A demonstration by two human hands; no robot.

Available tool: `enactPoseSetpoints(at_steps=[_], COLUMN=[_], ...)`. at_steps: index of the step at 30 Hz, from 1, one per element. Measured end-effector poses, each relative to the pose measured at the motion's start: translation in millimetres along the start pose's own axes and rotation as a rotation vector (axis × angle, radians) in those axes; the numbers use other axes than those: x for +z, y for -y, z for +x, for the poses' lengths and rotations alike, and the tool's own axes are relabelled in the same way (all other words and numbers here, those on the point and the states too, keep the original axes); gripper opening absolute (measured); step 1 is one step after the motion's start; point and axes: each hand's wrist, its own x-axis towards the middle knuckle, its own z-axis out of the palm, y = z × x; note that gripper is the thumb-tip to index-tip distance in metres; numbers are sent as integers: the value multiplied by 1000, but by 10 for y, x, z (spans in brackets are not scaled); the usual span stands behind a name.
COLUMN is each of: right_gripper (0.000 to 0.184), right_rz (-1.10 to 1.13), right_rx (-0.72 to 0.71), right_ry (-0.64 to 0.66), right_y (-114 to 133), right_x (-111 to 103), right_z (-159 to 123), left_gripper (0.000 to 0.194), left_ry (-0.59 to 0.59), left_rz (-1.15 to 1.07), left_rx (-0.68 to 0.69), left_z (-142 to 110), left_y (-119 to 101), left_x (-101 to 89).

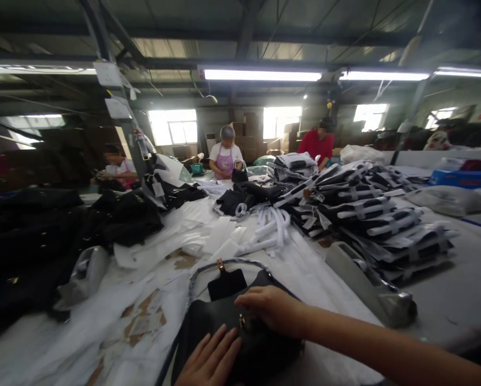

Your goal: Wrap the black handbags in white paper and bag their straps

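Note:
A black handbag (224,316) with a metal-chain strap and a gold clasp lies on the white-covered table (457,300) right in front of me. My left hand (210,359) rests flat on the bag's front, fingers stretched out. My right hand (270,308) reaches in from the right with fingers curled over the gold clasp on the bag's flap; what the fingertips pinch is hidden.
A grey tape dispenser (369,284) sits right of the bag, another (83,273) to the left. Stacks of bagged black-and-white items (369,209) fill the right, black bags (43,236) the left, white paper (224,236) the middle. Three people (224,155) work at the far end.

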Motion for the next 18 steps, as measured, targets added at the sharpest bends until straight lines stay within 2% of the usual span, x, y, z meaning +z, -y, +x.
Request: enactPoseSetpoints(at_steps=[2,6,8,12,14,16,18], right_gripper=[37,78,86,92,95,94,85], right_rz=[58,58,-26,-95,-94,-101,-136], right_rx=[122,204,216,246,213,158,116], right_ry=[-30,74,117,116,123,137,130], right_y=[127,220,158,9,-23,-43,-83], right_x=[-17,48,114,154,118,104,174], right_z=[-154,-529,-654,-681,-634,-593,-579], left_gripper=[56,64,69,91,95,91,79], left_ry=[16,57,92,309,389,399,352], left_rz=[47,43,-15,-241,-334,-365,-316], left_rx=[-18,-84,-130,-331,-365,-325,-275], left_z=[31,54,85,222,270,253,156], left_y=[-17,-100,-127,-76,-14,31,25], left_x=[-43,-84,-126,-265,-301,-264,-141])
